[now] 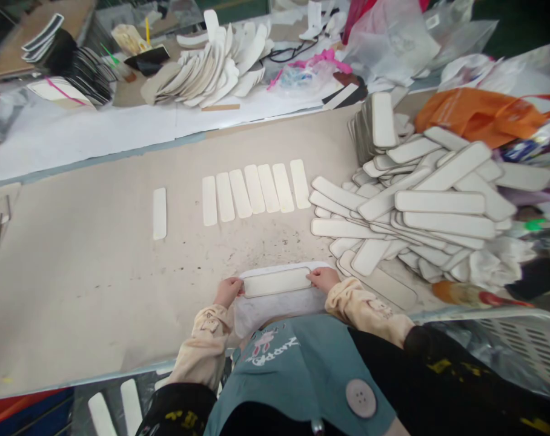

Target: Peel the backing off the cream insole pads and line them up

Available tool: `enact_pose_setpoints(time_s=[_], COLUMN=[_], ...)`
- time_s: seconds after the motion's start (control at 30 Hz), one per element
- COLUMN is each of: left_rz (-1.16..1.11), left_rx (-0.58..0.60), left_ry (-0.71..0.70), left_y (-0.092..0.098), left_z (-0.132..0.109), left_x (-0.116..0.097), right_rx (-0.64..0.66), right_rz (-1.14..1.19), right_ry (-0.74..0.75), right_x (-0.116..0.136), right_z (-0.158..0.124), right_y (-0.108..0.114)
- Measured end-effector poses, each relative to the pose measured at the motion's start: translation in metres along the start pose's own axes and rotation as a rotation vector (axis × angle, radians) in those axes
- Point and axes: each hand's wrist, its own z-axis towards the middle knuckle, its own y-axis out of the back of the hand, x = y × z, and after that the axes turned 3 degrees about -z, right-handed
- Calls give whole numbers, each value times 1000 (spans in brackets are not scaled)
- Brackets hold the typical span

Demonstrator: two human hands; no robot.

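Observation:
A long white strip with rounded corners and a dark edge lies level in front of me, over a white sheet at the table's near edge. My left hand pinches its left end. At the right end, my right hand grips it between thumb and fingers. Beyond the hands, several narrow cream strips stand side by side in a row on the table, and a single strip lies apart to their left.
A large loose heap of white strips covers the table's right side, with an orange bag behind it. Curved white pieces are stacked at the back. A brush-like tool with an orange handle lies near a grey plastic basket.

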Motion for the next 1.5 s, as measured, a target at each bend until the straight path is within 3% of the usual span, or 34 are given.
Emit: enact_pose_setpoints(time_s=[0.17,0.43,1.13,1.5], left_rz=[-4,342,316,280], left_rx=[-9,-126,-115,-108], left_ry=[-26,-45,-59,-48], left_y=[0,-4,-4,-4], left_z=[-6,-8,-7,-9], left_x=[-2,-8,-4,-8], right_rx=[-33,-44,-56,-39], right_rz=[-3,-30,-215,-204], right_ry=[-1,-2,50,40], right_x=[0,1,2,1], right_z=[-1,-1,6,7], right_y=[-1,0,-4,-4])
